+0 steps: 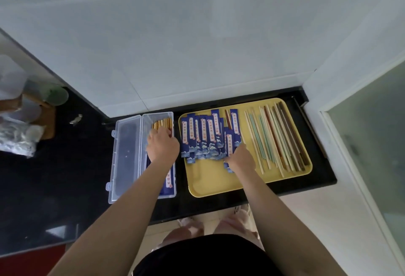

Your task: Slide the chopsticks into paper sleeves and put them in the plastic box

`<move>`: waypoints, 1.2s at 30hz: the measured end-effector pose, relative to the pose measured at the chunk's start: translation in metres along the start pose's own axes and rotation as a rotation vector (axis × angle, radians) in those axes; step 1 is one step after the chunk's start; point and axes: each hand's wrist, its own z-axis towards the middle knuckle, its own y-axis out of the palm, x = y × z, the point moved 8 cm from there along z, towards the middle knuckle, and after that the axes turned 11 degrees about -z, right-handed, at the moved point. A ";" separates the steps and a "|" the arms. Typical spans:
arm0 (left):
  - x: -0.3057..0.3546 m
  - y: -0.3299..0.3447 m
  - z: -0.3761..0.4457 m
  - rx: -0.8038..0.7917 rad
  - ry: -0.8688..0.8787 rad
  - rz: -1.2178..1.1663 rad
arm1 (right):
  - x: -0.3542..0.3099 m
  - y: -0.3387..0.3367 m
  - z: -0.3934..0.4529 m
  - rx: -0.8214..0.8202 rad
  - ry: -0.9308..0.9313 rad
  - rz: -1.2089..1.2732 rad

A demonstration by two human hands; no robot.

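Left hand (162,144) set a sleeved pair in the box (157,157), grip unclear; right hand (241,159) pinched a sleeve (229,147) mid-tray, needing chopsticks (276,137) next

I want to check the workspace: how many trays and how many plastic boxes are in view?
2 containers: 1 yellow tray on the right of the black counter, and 1 clear plastic box left of it, lid open. None seems hidden.

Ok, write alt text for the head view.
A person's left hand rests on sleeved chopsticks in an open clear plastic box, while the right hand picks at blue paper sleeves on a yellow tray beside bare chopsticks.
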 end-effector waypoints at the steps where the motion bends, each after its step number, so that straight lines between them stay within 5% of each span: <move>1: 0.007 -0.002 -0.001 0.026 0.034 -0.037 | 0.000 -0.001 -0.002 -0.011 -0.001 -0.028; 7: 0.068 0.025 -0.019 -0.046 0.321 -0.100 | -0.009 -0.044 -0.025 0.067 -0.128 0.062; 11: 0.120 0.074 -0.056 -0.238 0.726 0.240 | -0.015 -0.091 -0.042 0.082 -0.247 0.269; 14: 0.143 0.114 -0.079 -0.402 0.883 0.454 | -0.020 -0.112 -0.052 -0.092 -0.316 0.351; 18: 0.135 0.128 -0.063 -0.605 0.562 0.303 | -0.012 -0.116 -0.045 -0.190 -0.292 0.388; 22: 0.105 0.123 -0.046 -0.570 0.334 0.226 | 0.005 -0.102 -0.028 -0.155 -0.220 0.496; 28: 0.043 0.131 -0.040 -0.534 -0.058 -0.126 | 0.000 -0.048 -0.021 -0.127 -0.313 -0.138; 36: 0.023 0.142 -0.056 -0.561 -0.335 -0.459 | -0.006 -0.031 -0.023 -0.032 -0.257 -0.396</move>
